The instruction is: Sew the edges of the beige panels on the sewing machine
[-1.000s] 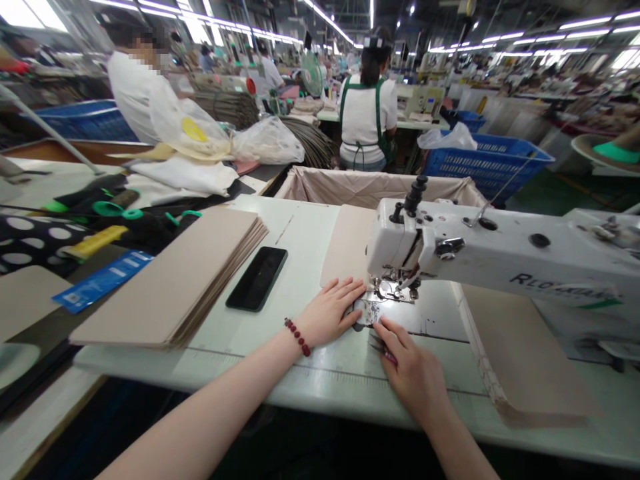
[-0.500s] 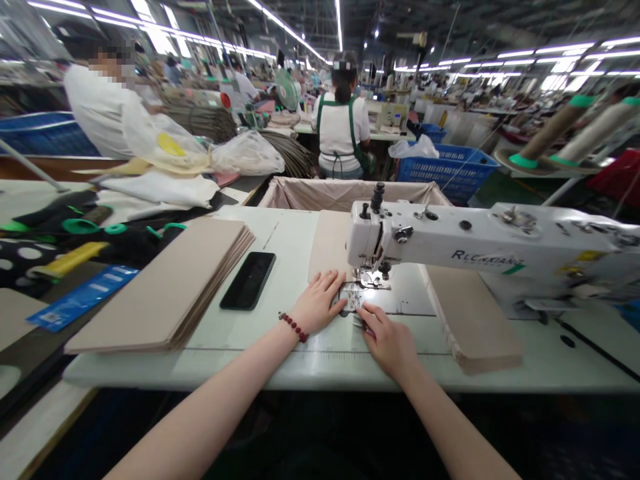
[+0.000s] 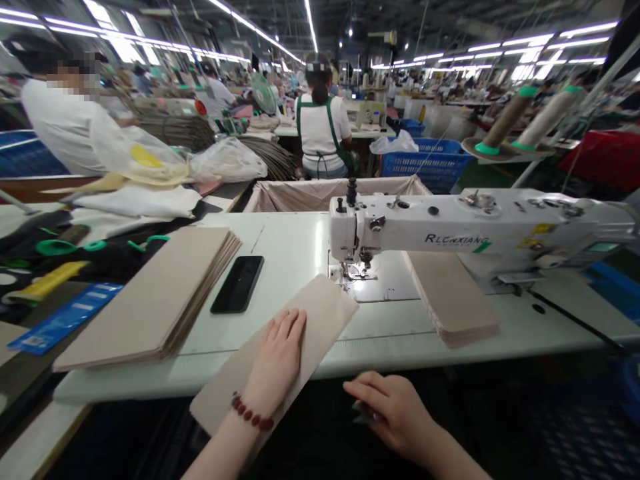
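My hands have drawn back from the needle plate (image 3: pixel 357 272), and the beige panel (image 3: pixel 300 340) has come toward me with them. My left grip (image 3: pixel 275 353) lies spread flat on that panel, pressing rather than closing, with a red bead bracelet (image 3: pixel 251 412) on the wrist. The panel slants from just in front of the sewing machine (image 3: pixel 400 230) across the front edge of the surface (image 3: pixel 280 243), its near end hanging past it. My right grip (image 3: pixel 393 413) is beyond that edge, curled narrowly around a small metal tool (image 3: pixel 361 412), mostly hidden. A stack of beige panels (image 3: pixel 150 293) and a black phone (image 3: pixel 237 285) lie to my left; a second stack (image 3: pixel 450 297) sits right of the needle plate.
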`<state>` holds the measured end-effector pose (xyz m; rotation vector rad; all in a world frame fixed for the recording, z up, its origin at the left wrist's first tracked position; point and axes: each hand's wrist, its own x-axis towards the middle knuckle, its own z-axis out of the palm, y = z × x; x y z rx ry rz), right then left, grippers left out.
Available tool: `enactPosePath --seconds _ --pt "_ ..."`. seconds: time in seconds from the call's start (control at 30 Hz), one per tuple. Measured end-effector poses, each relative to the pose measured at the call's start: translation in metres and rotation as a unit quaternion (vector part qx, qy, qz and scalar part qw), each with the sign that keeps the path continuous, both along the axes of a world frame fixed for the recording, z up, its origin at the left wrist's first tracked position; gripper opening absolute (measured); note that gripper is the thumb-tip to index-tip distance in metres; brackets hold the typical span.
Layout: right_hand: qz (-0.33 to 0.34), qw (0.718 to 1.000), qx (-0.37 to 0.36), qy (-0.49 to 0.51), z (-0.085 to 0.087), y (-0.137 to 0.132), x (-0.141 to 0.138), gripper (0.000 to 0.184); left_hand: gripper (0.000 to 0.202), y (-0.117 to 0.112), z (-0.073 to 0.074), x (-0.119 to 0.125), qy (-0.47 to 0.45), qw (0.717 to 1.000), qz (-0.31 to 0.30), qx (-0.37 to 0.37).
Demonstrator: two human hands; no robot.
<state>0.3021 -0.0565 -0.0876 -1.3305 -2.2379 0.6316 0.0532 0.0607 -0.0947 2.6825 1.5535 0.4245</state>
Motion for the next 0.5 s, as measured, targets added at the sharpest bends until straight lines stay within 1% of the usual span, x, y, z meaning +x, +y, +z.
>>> enactPosePath --seconds 0.03,0.07,0.13,0.17,0.2,0.27,0.33,0.4,0.5 --pt "-0.055 0.997 -0.025 0.046 -0.005 -0.011 0.003 0.030 0.057 -0.006 0.000 -0.004 -0.003 0.999 -0.032 -0.020" --pt "-0.124 0.987 -0.049 0.088 -0.010 -0.019 0.007 0.025 0.059 -0.010 0.001 -0.005 -0.007 0.997 -0.063 -0.042" --pt "-0.254 0.953 -0.083 0.145 -0.021 -0.030 0.017 0.028 0.060 -0.011 0.006 -0.001 -0.011 0.991 -0.109 -0.080" --pt "-0.297 0.938 -0.092 0.154 -0.025 -0.033 0.022 0.030 0.059 -0.010 0.008 0.003 -0.012 0.988 -0.127 -0.092" --pt "-0.320 0.930 -0.097 0.153 -0.029 -0.036 0.027 0.030 0.059 -0.007 0.011 0.008 -0.014 0.985 -0.143 -0.099" --pt "-0.333 0.927 -0.103 0.135 -0.034 -0.040 0.034 0.027 0.058 -0.001 0.014 0.018 -0.017 0.980 -0.168 -0.104" --pt "-0.340 0.928 -0.107 0.108 -0.035 -0.044 0.039 0.026 0.057 0.004 0.016 0.025 -0.018 0.977 -0.185 -0.104" --pt "-0.348 0.928 -0.106 0.086 -0.034 -0.046 0.039 0.026 0.056 0.007 0.015 0.028 -0.016 0.977 -0.189 -0.101" --pt "-0.341 0.932 -0.100 0.075 -0.032 -0.045 0.035 0.026 0.056 0.007 0.013 0.028 -0.015 0.977 -0.189 -0.094"
